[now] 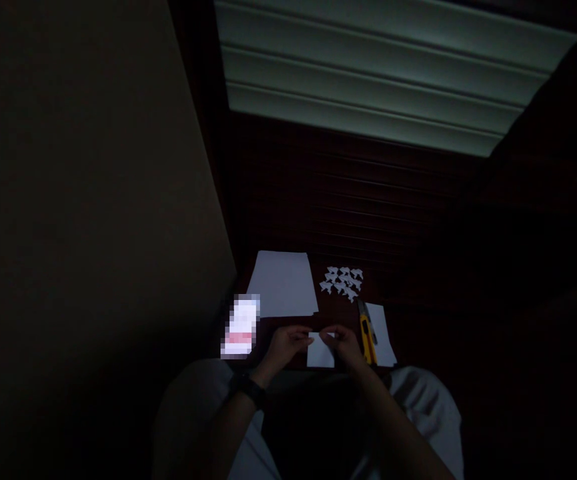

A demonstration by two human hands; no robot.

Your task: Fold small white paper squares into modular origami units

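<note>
A small white piece of paper (320, 353) is held between both hands over a dark table (336, 313). My left hand (288, 343) pinches its left top edge. My right hand (343, 341) pinches its right top corner. A dark watch sits on my left wrist. Fingers of both hands are closed on the paper.
A white sheet (283, 283) lies behind the hands. Several small folded white paper pieces (342, 281) lie in a cluster at the back. A yellow utility knife (366, 333) rests on another white sheet (383, 333) at the right. A lit, blurred rectangle (241, 327) lies at the left. The room is dark.
</note>
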